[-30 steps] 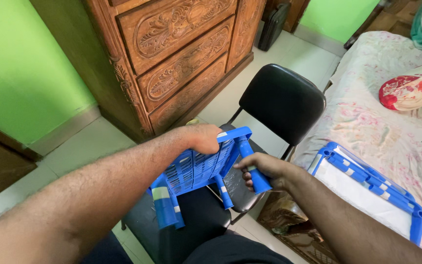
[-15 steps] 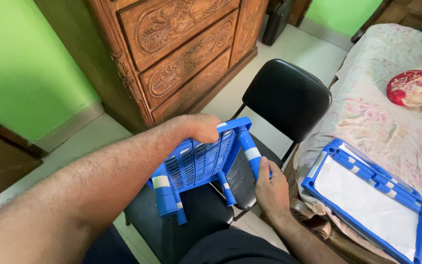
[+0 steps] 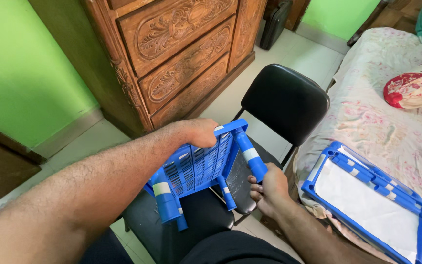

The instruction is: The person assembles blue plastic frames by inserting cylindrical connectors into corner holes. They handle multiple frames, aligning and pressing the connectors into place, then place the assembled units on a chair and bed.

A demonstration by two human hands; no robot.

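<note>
Right hand (image 3: 271, 191) has slid down the blue rack's (image 3: 199, 166) leg, fingers still wrapping it; left hand (image 3: 199, 133) keeps gripping the top edge

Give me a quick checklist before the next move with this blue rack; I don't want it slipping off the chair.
1. Left hand grips the top edge of the blue rack: ok.
2. Right hand holds the end of the rack's leg, the one with the white band: ok.
3. Rack is tilted over the black chair, its lower corner close to the seat; whether it touches: cannot tell.
4. All legs seated firmly in the rack: cannot tell.
5. Blue tray on the bed lies apart from both hands: ok.
</note>
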